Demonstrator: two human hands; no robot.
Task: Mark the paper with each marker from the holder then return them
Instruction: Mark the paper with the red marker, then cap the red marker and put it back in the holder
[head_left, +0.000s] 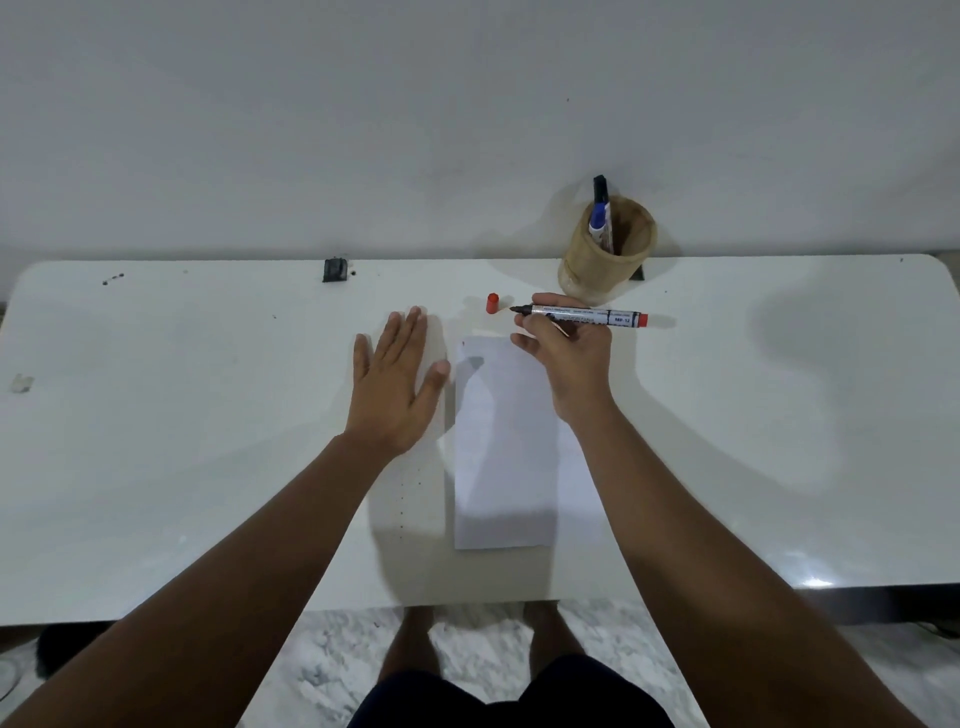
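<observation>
A glossy white table (156, 467) with rounded corners stands against a plain pale wall, its top smooth enough to throw back a soft glare near the right front edge. On it lies a long, narrow sheet of white paper (498, 467), matte and flat, running away from the person, with no mark that I can make out.

At the back edge, to the right of the middle, sits the holder (608, 254), a round cup of what looks like bamboo, pale tan and rough-grained, with a thick base. Two markers stand inside it, leaning to the left wall: one with a blue cap (598, 218) and, behind it, one with a black top (600, 188).

The right hand (566, 353) hovers over the far end of the paper, fingers curled and clamped around a red marker (587, 316). Its barrel is a slim white cylinder with printed lettering and a red end plug, held nearly level, the dark bare tip pointing left. Just off that tip a small red cap (492, 303) stands upright on the table, apart from the marker and just beyond the paper's far edge.

The left hand (395, 384) is spread open, fingers apart and straight, palm down just beside the paper's left edge, gripping nothing; whether it presses the table I cannot tell.

A small black clip-like object (335, 270) sits at the back edge, well to the left.
</observation>
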